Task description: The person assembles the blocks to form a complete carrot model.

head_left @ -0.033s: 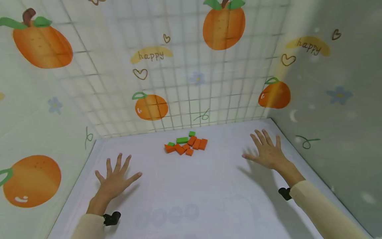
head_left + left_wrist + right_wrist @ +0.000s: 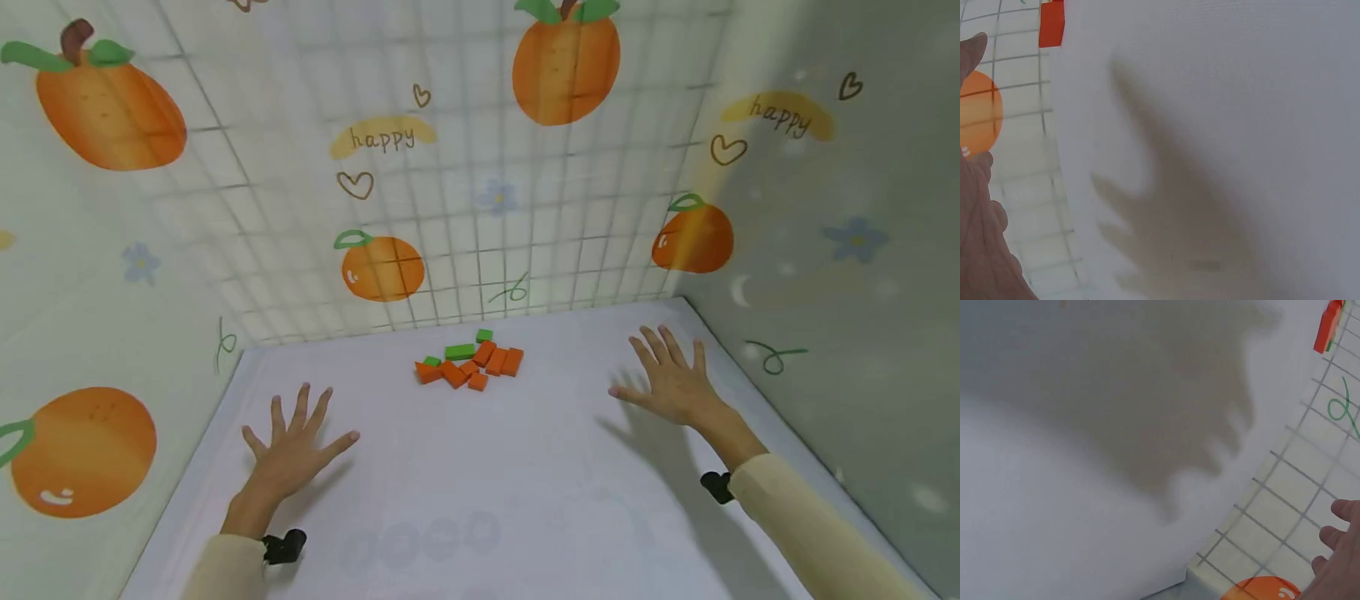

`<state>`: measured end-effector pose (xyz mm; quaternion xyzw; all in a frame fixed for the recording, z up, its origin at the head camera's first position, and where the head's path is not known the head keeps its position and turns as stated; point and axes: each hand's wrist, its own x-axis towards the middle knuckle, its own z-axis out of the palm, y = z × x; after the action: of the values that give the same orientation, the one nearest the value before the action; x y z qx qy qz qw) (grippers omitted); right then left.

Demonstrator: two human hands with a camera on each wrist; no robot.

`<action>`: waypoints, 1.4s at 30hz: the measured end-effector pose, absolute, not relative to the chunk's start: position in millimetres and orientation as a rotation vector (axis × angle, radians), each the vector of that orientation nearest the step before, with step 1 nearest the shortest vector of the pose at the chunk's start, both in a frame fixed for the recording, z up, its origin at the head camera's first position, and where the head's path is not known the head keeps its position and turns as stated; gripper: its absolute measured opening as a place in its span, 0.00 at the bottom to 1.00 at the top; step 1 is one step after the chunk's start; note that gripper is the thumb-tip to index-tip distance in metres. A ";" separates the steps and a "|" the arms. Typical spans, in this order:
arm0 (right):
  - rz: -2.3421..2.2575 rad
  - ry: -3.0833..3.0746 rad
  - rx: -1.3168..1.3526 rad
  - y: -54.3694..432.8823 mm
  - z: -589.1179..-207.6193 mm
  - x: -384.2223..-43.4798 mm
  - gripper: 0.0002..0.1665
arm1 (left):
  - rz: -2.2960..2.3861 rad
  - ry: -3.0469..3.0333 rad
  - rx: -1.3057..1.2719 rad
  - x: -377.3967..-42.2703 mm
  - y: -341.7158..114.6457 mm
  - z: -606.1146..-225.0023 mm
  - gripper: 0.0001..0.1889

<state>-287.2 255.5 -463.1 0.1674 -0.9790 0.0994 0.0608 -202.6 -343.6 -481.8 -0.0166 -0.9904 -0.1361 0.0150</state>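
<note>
Both hands hover over a white table with fingers spread, holding nothing. In the head view the left hand (image 2: pixel 288 458) is at the left and the right hand (image 2: pixel 678 387) at the right, each casting a shadow. Between them, toward the back, lies a loose group of small blocks: several orange blocks (image 2: pixel 484 354) and a few green ones, among them a long green block (image 2: pixel 460 352). Neither hand touches them. Part of the left hand (image 2: pixel 985 237) shows at the edge of the left wrist view, near an orange block (image 2: pixel 1052 25). The right wrist view catches only some right-hand fingers (image 2: pixel 1333 539).
The white table (image 2: pixel 480 467) is bordered at the back by a gridded curtain (image 2: pixel 465 167) printed with oranges and hearts. Similar printed sheets stand at the left (image 2: pixel 75 300) and right (image 2: pixel 862 350). A black wrist camera (image 2: pixel 285 547) sits on the left wrist, another (image 2: pixel 717 487) on the right.
</note>
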 end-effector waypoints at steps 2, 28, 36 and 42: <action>0.317 -2.948 0.505 251.3 -464.1 -288.0 0.62 | -0.424 -3.080 -0.060 -207.7 -341.3 -482.9 0.54; 0.564 -2.797 0.651 126.1 -492.5 -322.5 0.33 | -0.574 -2.886 -0.252 -326.2 -189.7 -502.4 0.39; 0.580 -2.822 0.672 112.3 -494.4 -340.5 0.32 | -0.459 -2.976 -0.215 -346.6 -183.3 -499.1 0.40; 0.563 -2.826 0.701 106.9 -501.6 -346.4 0.31 | -0.436 -3.037 -0.179 -350.6 -188.0 -500.5 0.33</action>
<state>-346.4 106.9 -501.6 0.2355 -0.9492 0.1890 0.0880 -350.6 -188.0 -500.5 -0.0582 -0.9876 -0.1417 0.0340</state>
